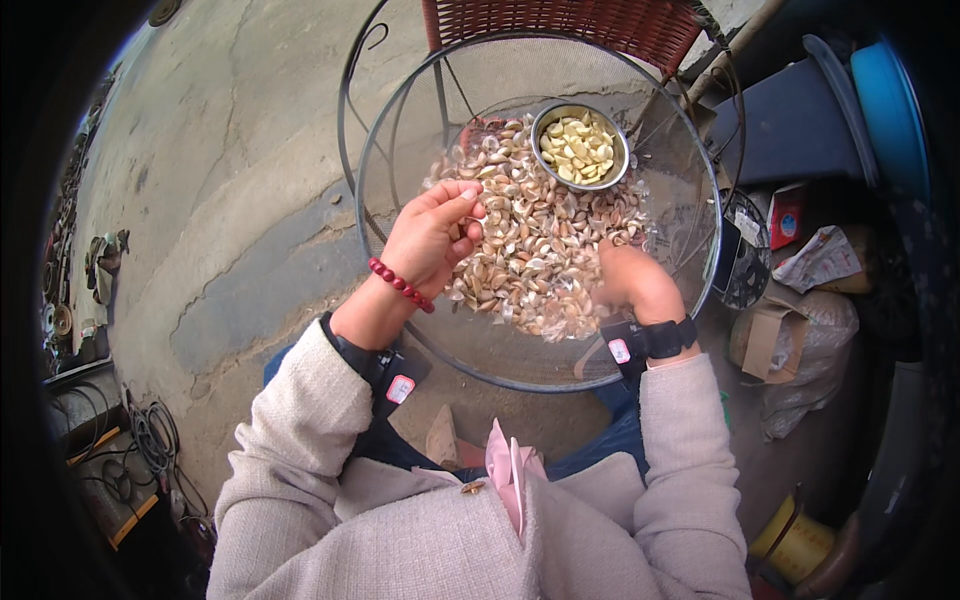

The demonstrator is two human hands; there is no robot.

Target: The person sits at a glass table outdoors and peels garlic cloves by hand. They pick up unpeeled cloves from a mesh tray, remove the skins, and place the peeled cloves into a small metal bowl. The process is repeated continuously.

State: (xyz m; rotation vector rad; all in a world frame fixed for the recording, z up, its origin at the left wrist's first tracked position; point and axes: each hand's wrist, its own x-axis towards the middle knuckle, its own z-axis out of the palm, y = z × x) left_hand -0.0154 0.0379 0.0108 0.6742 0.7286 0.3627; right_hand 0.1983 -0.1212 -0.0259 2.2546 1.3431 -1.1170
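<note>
A wide pile of unpeeled garlic cloves (525,240) lies before me on a round metal-rimmed mesh table (465,352), with loose papery skins and clear plastic among it. My left hand (439,229) is above the pile's left side, thumb and fingertips pinched together. Whether a clove sits between them is too small to tell. At the right side of the pile, my right hand (637,277) is blurred, and its fingers point down out of sight. Beyond the pile, a metal bowl (622,166) holds peeled garlic cloves (577,148).
A red woven chair (562,19) stands behind the table. To the right are a dark bin (787,124), a blue basin (892,112), an opened cardboard box (776,341) and a yellow spool (795,540). Coiled cables (154,439) lie on the concrete floor (187,187) at left.
</note>
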